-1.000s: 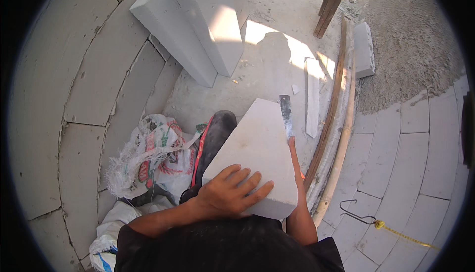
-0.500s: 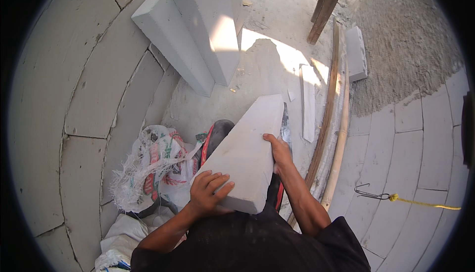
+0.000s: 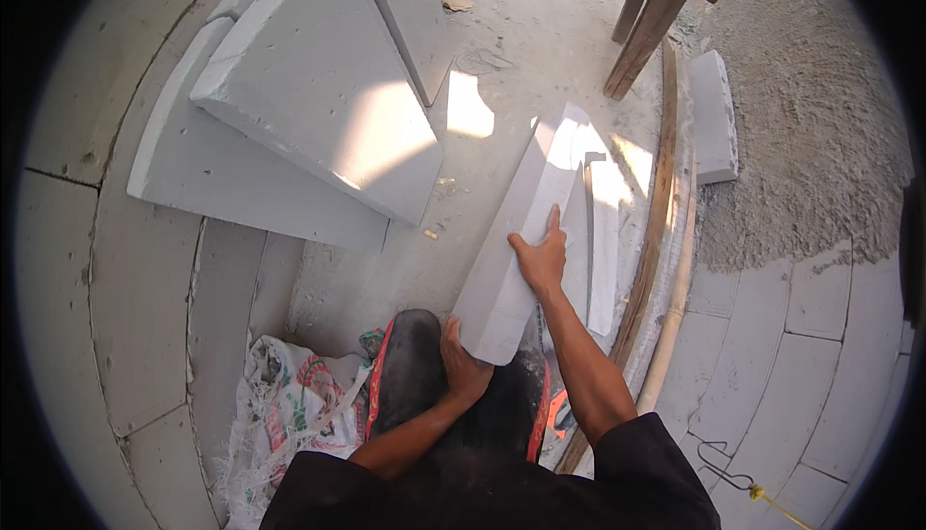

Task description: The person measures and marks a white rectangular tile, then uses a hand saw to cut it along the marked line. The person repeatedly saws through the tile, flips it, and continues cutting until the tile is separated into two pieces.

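Note:
A long pale grey lightweight concrete block stands out ahead of my knees, tilted away from me. Its near end is by my knees and its far end lies in sunlight. My left hand grips the near lower end, thumb up along the left side and fingers partly hidden under it. My right hand holds the right edge about midway, index finger stretched along the face and thumb across it. A narrow offcut strip of block lies on the floor just right of the held block.
Large block slabs lean at the left by a block wall. A torn woven sack lies beside my left knee. Wooden poles run along the right, with a timber leg beyond. A metal hook hangs on yellow rope.
The block has moved forward, away from my body, and turned to show a long edge. My right hand has shifted forward with it; my left hand now grips its near end.

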`<state>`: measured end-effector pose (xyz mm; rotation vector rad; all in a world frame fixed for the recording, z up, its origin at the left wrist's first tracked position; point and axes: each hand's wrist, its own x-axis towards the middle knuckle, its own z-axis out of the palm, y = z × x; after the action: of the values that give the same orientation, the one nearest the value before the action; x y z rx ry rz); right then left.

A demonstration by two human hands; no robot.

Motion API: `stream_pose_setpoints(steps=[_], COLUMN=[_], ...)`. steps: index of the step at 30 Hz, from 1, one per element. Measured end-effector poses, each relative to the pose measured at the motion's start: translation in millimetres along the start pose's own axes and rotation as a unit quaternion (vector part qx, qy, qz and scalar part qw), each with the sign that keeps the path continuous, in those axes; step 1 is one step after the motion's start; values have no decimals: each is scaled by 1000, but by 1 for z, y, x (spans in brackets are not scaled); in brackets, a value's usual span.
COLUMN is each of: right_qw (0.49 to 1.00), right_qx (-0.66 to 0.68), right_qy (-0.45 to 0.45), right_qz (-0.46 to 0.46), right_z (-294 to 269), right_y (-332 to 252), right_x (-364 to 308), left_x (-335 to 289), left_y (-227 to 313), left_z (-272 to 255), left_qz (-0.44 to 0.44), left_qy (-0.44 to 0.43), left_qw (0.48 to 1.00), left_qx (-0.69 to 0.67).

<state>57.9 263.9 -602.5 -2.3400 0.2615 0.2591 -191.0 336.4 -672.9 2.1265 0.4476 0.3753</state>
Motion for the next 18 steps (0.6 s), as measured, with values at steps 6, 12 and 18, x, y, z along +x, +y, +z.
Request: stream_pose_setpoints(steps=[6, 12, 18], right_qw=[998, 994, 980], right_qx=[-65, -108, -190], right_qy=[-15, -27, -36], right_qz=[-1, -2, -42], right_z=[30, 14, -2], right_y=[-4, -39, -59], right_x=[91, 223, 376], left_x=[54, 171, 295], left_y=[-21, -11, 22], left_z=[75, 158, 209], left_qz=[-128, -67, -156], left_qy=[-51, -58, -136], left_qw=[990, 996, 977], left_qx=[-18, 16, -51])
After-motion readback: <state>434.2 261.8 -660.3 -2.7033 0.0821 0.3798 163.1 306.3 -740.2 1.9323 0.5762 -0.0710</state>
